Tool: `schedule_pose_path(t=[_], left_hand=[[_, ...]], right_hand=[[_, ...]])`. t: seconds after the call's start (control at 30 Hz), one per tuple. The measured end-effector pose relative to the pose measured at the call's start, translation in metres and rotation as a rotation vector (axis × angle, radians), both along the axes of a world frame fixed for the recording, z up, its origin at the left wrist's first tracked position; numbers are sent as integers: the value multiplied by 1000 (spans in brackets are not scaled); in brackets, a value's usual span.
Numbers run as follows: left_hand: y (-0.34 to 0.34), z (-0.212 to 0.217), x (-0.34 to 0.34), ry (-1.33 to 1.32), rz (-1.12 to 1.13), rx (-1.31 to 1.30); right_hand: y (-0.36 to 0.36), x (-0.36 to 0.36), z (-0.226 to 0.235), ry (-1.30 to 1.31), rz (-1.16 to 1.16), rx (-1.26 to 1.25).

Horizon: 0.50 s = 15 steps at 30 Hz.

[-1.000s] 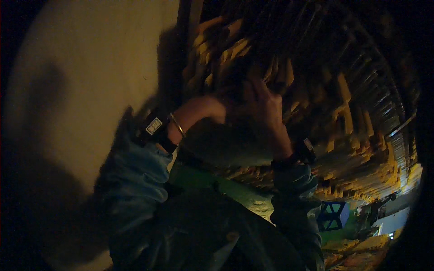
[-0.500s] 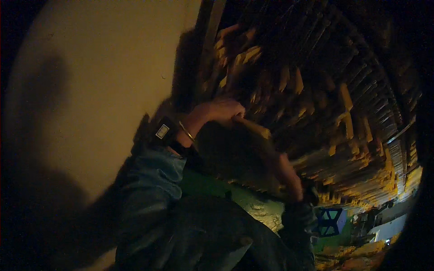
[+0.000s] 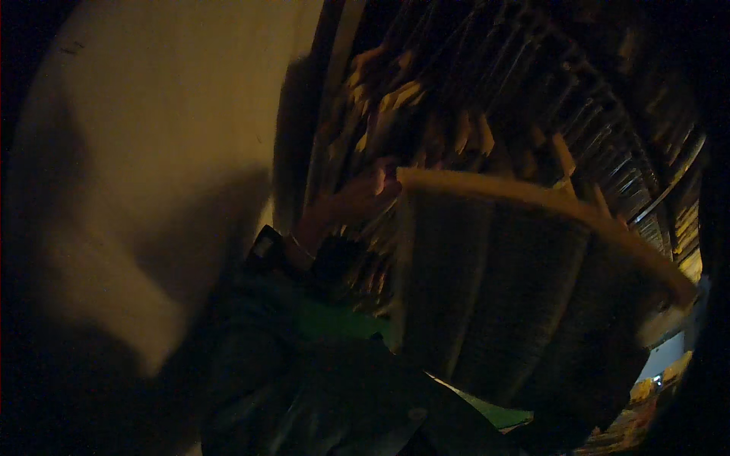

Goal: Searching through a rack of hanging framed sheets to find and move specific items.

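A wide, dark wooden board with a pale top edge spreads across the middle and right, tilted down to the right. Faint light streaks run down its face. My left hand is at the board's upper left corner, its fingers closed there, somewhat blurred. A dark band with a pale label is on my left wrist. At the board's right end a blurred, pale patch looks like my right hand, closed at its edge; the board hides that forearm.
A pale, plain surface fills the left, with dark shadows on it. Beyond the board, many yellowish wooden pieces stand packed together, beside rows of thin upright bars. Green surface shows below my left wrist. The light is dim.
The board, seen narrow before, has swung so its broad face shows. My right hand has moved out to the right with it. My left hand has shifted little.
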<state>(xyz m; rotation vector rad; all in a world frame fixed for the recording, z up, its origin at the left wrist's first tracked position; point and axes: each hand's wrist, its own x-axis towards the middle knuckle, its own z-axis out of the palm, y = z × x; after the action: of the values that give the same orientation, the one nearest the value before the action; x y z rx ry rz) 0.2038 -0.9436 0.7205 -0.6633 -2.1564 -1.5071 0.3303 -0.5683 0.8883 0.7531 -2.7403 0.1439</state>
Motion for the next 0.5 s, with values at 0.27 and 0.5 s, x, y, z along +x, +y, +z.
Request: schedule_pose_path(t=[0.27,0.5], left_hand=[[-29,-4,9,-153,-132,-109],[-85,-24,5,-8,-51,-190]], right_hand=[[-67,8,13,174,15,-107],[-148,5,-15,197,42,-224]])
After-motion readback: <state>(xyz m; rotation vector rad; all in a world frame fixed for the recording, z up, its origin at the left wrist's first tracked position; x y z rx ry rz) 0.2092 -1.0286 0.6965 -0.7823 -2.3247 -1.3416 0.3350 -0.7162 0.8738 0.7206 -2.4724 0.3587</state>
